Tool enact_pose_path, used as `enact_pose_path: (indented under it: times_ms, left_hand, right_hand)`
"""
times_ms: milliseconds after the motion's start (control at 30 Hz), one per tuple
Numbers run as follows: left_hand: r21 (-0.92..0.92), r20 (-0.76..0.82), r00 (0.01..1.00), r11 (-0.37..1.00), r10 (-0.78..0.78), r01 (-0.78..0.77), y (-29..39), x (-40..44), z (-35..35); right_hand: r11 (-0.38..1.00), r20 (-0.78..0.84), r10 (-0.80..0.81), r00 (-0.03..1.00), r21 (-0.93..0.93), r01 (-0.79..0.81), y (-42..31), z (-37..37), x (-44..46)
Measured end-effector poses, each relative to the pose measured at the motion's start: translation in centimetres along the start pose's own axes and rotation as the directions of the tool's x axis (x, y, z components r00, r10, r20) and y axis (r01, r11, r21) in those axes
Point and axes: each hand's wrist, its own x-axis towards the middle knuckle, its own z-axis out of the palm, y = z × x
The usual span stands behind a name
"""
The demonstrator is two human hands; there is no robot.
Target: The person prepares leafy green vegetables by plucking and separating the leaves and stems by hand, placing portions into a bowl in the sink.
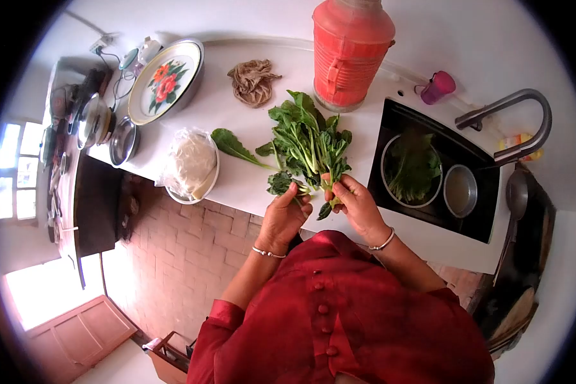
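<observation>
A heap of leafy greens (306, 137) lies on the white counter (237, 169) in front of me. My left hand (284, 217) is closed at the near edge of the heap, its thumb and fingers pinching a small leafy sprig (279, 184). Close by on the right, my right hand (358, 208) pinches the stem end of some greens between thumb and fingers. Both hands are over the counter's front edge, slightly apart. One loose green leaf (235, 146) rests left of the heap.
A red ribbed container (349, 57) stands behind the greens. To the right, a black sink (381, 153) holds a bowl of greens and a metal ladle-like pan (461, 191), beneath a curved faucet (544, 121). Leftward are a bag-covered bowl (189, 163), floral basin (166, 83) and brown cloth (253, 82).
</observation>
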Motion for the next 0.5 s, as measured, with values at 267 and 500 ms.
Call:
enact_pose_path:
  times_ms: [267,500]
  left_hand:
    - [0.298,0.052,0.998,0.953,0.028,-0.042,3.5,-0.9,0.4]
    - [0.701,0.034,0.998,0.71,0.06,-0.067,4.5,-1.8,1.5]
  right_hand:
    - [0.967,0.034,-0.002,0.999,-0.255,0.011,0.0,3.6,0.6]
    - [0.81,-0.029,-0.154,0.988,-0.575,0.109,1.2,5.8,1.5]
